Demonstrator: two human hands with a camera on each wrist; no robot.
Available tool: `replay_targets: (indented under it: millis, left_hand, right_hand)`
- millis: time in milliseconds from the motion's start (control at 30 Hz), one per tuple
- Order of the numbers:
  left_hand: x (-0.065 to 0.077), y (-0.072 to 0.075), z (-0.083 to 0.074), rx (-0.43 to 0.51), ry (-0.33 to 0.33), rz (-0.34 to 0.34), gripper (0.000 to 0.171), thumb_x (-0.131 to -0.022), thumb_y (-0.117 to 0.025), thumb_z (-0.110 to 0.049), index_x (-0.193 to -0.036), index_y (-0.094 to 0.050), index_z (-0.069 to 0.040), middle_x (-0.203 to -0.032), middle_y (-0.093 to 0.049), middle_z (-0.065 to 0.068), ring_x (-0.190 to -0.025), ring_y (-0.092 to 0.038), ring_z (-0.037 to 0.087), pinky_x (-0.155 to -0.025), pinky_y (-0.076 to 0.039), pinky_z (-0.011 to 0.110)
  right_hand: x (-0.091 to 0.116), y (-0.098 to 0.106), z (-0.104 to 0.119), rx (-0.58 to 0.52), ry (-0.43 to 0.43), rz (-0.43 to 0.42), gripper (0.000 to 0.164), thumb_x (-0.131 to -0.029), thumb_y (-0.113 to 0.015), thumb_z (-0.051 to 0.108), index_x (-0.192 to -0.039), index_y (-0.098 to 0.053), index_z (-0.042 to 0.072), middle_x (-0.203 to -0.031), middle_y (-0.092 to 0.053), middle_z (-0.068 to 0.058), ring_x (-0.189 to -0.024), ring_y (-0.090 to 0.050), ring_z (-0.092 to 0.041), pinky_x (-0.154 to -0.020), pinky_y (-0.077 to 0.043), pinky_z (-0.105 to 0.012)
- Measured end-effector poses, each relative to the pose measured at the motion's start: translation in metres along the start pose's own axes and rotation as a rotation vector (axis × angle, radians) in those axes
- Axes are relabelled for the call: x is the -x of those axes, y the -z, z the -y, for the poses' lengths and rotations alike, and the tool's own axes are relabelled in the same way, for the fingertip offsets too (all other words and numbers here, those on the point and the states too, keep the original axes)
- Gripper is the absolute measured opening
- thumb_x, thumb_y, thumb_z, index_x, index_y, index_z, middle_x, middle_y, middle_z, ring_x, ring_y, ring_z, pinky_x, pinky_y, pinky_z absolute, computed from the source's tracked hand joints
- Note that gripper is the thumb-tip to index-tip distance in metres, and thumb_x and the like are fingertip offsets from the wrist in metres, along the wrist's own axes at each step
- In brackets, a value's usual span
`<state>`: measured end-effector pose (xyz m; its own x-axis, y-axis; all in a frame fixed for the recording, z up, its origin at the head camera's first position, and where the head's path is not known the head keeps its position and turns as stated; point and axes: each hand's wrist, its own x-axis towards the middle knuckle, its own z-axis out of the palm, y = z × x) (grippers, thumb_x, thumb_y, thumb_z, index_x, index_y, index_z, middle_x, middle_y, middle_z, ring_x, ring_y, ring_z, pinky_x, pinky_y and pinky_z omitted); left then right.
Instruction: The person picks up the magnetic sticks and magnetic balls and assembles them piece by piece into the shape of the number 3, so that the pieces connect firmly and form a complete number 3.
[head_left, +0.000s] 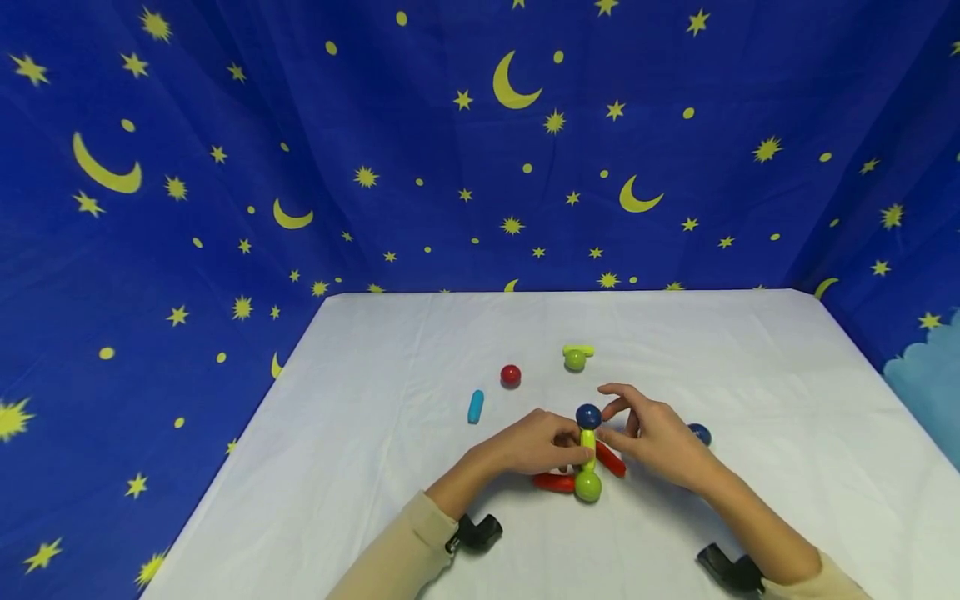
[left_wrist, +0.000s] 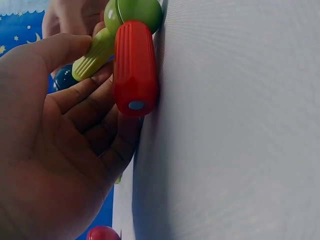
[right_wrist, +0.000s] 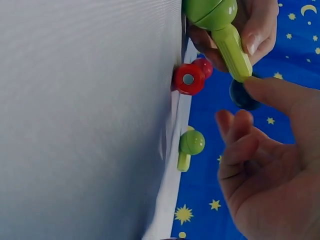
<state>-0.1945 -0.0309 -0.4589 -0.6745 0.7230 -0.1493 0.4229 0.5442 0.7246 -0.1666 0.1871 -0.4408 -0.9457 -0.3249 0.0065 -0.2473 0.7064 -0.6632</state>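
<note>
My left hand (head_left: pixel 532 446) pinches a yellow-green ribbed magnetic stick (head_left: pixel 588 452) between thumb and fingers. The stick rises from a green ball (head_left: pixel 588 487) on the table, and a dark blue ball (head_left: pixel 588 416) sits at its upper end. Two red sticks, one to the left (head_left: pixel 553 482) and one to the right (head_left: pixel 611 459), lie beside this base; the left one meets the green ball. Loosely bent, the fingers of my right hand (head_left: pixel 663 443) are spread beside the blue ball. Its thumb (right_wrist: pixel 272 92) reaches the joint of stick and ball; contact is unclear.
On the white table (head_left: pixel 360 367) lie a blue stick (head_left: pixel 476 407) and a red ball (head_left: pixel 511 376). Farther back, a green ball (head_left: pixel 575 360) is next to a yellow-green stick (head_left: pixel 579 350). Another dark blue ball (head_left: pixel 701 433) shows behind my right wrist. A star-patterned curtain (head_left: pixel 450 142) encloses the table.
</note>
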Motion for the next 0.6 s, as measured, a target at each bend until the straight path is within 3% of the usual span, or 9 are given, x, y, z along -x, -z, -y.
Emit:
replay_targets:
  millis: [300, 600]
  left_hand:
    - [0.0021, -0.0008, 0.0057, 0.014, 0.027, 0.005, 0.022, -0.091, -0.057, -0.043, -0.086, -0.064, -0.023, -0.077, -0.067, -0.013, -0.066, -0.06, 0.0, -0.058, -0.047, 0.019]
    - [0.0005, 0.0015, 0.0042, 0.017, 0.034, 0.007, 0.021, -0.09, -0.057, -0.043, -0.085, -0.064, -0.023, -0.076, -0.067, -0.013, -0.064, -0.06, 0.002, -0.056, -0.048, 0.02]
  right_hand:
    - [-0.0018, -0.0114, 0.0014, 0.173, -0.06, 0.136, 0.048, -0.076, -0.076, 0.036, -0.118, -0.06, 0.019, -0.079, -0.062, 0.012, -0.065, -0.051, -0.007, -0.06, -0.041, -0.026]
    - [-0.0011, -0.0085, 0.0018, 0.193, -0.095, 0.186, 0.028, -0.074, -0.076, 0.03, -0.099, -0.069, 0.021, -0.072, -0.06, 0.01, -0.063, -0.051, -0.01, -0.06, -0.04, -0.027]
